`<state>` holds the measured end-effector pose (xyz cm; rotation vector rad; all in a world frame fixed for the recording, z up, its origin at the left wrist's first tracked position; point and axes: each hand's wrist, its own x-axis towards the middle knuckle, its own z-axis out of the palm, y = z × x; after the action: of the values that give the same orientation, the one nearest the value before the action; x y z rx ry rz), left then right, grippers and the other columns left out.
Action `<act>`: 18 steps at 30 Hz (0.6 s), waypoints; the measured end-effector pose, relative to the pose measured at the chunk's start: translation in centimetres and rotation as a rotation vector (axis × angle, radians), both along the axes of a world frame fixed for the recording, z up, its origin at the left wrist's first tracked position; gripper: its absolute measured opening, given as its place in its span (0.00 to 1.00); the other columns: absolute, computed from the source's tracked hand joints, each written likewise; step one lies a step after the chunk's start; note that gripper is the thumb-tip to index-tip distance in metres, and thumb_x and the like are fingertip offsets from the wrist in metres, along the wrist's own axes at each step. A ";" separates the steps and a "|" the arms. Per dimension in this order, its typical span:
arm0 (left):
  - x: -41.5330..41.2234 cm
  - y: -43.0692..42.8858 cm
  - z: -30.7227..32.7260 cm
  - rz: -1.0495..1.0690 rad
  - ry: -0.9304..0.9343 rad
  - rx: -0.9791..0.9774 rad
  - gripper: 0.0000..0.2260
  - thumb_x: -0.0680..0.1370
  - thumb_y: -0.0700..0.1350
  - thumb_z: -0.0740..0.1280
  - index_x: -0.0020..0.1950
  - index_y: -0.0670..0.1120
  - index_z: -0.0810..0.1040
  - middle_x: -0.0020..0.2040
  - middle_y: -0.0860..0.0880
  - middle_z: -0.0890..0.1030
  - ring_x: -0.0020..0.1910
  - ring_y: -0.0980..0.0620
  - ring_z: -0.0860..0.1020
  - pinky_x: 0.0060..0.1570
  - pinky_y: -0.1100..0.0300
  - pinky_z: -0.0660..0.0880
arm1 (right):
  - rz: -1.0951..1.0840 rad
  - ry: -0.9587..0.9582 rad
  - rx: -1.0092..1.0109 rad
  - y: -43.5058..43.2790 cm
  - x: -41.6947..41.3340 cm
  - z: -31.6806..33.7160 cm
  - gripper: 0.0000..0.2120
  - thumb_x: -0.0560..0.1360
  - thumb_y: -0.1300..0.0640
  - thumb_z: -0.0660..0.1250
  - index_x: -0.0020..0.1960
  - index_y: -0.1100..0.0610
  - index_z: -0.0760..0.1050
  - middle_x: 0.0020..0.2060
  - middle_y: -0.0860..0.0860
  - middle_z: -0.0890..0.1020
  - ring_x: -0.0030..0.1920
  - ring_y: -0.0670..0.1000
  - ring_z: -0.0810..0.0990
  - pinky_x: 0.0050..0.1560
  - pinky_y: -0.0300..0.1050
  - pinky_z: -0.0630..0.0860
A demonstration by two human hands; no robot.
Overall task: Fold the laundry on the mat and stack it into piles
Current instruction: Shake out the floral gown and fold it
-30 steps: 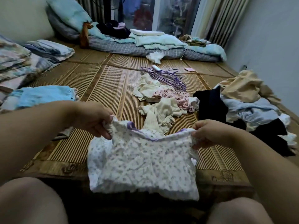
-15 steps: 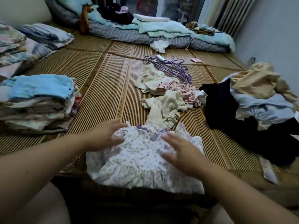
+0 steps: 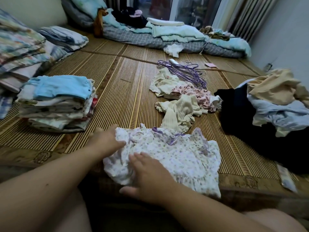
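Note:
A white floral dress (image 3: 180, 158) with purple trim lies flat at the near edge of the bamboo mat (image 3: 120, 91). My left hand (image 3: 107, 139) rests on its left shoulder, fingers reaching onto the cloth. My right hand (image 3: 148, 174) presses flat, fingers spread, on the dress's lower left part, where the fabric is bunched. A pile of folded clothes (image 3: 56, 104) topped by a light blue piece stands to the left. Beyond the dress lie a crumpled cream garment (image 3: 178, 113) and a pink heart-print piece (image 3: 192, 92).
A heap of unfolded laundry (image 3: 267, 106), black, pale blue and beige, fills the right side. Purple hangers (image 3: 184, 72) lie mid-mat. Rolled bedding (image 3: 167, 37) lines the far edge and pillows (image 3: 20, 47) the left. My knees frame the bottom.
The dress, held up by its shoulders a second ago, now lies on the mat. My right hand has slid left onto its lower left part, and that side has bunched inward.

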<state>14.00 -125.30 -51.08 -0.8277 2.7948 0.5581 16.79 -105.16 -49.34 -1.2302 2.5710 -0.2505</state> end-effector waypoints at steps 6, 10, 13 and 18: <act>0.1 0.2 0.7 0.046 0.021 0.252 0.30 0.72 0.44 0.71 0.73 0.51 0.66 0.65 0.47 0.76 0.60 0.46 0.76 0.57 0.57 0.73 | -0.045 0.018 0.289 -4.5 1.2 -2.6 0.35 0.81 0.50 0.58 0.79 0.55 0.40 0.77 0.64 0.47 0.76 0.68 0.44 0.71 0.65 0.56; -0.6 1.1 1.9 0.137 0.209 0.639 0.25 0.77 0.33 0.60 0.71 0.52 0.71 0.67 0.47 0.75 0.49 0.49 0.79 0.41 0.57 0.77 | -0.095 -0.045 0.127 -4.2 0.7 -2.4 0.26 0.81 0.53 0.56 0.77 0.51 0.55 0.77 0.61 0.57 0.77 0.64 0.51 0.70 0.60 0.60; -1.6 2.1 4.4 0.187 0.232 0.985 0.21 0.78 0.30 0.56 0.65 0.48 0.76 0.61 0.43 0.77 0.44 0.47 0.82 0.32 0.57 0.79 | -0.323 -0.243 -0.348 -2.9 0.7 -1.2 0.15 0.79 0.54 0.58 0.64 0.51 0.74 0.61 0.55 0.78 0.66 0.57 0.72 0.61 0.50 0.72; -5.2 7.5 8.6 0.022 0.261 1.185 0.23 0.76 0.29 0.57 0.68 0.45 0.73 0.58 0.40 0.76 0.46 0.45 0.80 0.36 0.58 0.79 | -0.788 -0.600 -1.033 1.2 1.2 1.3 0.06 0.80 0.47 0.62 0.52 0.39 0.77 0.50 0.32 0.79 0.55 0.33 0.75 0.59 0.32 0.70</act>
<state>8.84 -117.82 -42.46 -0.4901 1.9826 2.0911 18.04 -103.96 -48.07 -0.1240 2.1834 -1.9149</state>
